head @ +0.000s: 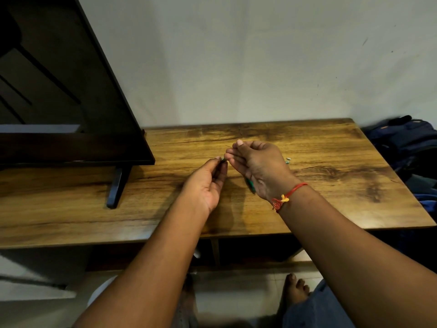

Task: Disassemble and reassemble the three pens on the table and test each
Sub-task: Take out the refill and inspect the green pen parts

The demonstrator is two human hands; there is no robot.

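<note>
"Green, is that the pen?"

"Yes. The green tube [251, 184] pokes out under the right hand [257, 166], near the wrist, up off the tabletop [331, 197]. It looks tucked under the curled fingers, likely so it cannot roll away."

"And at the fingertips?"

"The right hand's thumb and finger pinch a thin dark stick [228, 146]. It may be the ink part, but it is too small to be sure. The left hand [208, 183] pinches a little green bit [223, 159] just beside it, with its fingers bent round it."

"Why so close together?"

"Tiny parts have to line up. Both hands are held up in front of the eyes, tips nearly touching, so the stick can go into the little bit or come out of it. Which one, nobody can tell from here."

"What lies on the wood?"

"Two small pieces [287, 160] sit on the tabletop to the right of the hands, out of the way but near enough to grab."

"And the other two pens?"

"Not in sight. A black screen [71, 102] stands at the left, and a dark bag [406, 143] sits past the right edge."
</note>
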